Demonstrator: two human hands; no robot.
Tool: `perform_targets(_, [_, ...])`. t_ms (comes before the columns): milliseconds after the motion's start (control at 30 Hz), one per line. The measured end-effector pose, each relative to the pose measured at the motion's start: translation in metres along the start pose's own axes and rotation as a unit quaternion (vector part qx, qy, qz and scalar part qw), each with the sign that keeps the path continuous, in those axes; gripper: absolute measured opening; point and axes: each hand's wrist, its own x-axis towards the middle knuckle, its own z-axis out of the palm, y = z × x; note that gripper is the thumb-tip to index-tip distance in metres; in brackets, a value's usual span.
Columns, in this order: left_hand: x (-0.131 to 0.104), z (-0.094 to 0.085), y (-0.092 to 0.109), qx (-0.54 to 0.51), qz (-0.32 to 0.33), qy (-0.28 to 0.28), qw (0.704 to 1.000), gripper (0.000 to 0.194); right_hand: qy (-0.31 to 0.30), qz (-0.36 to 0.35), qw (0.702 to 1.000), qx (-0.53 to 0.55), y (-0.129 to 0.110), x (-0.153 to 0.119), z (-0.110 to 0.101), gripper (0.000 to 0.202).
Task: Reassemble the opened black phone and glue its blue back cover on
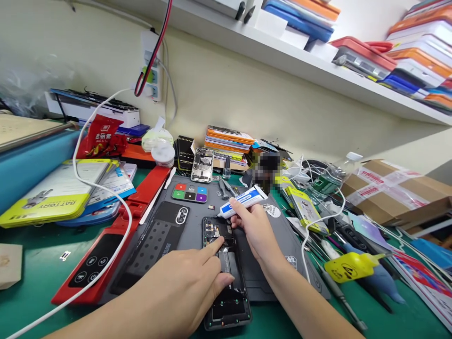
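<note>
Holding a tilted tube, the right hand leans inward.

Looks forward and down from the wearer's head, close above the fingers and worktop, facing the far wall with its shelf on the right.

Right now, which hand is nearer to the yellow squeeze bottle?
Right. The right hand, holding the blue-and-white tube, is left of the yellow squeeze bottle; the left hand is farther left, its index finger over the opened phone.
</note>
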Motion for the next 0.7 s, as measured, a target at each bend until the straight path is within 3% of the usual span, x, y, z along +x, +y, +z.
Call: perform_targets(700, [-0.0003,-0.0034,0.0009,0.004,-0.009,-0.027,1.000,0.051,0.014,-0.010,1.000,-0.017,0.0008,-0.0006,-0.0093,0.034])
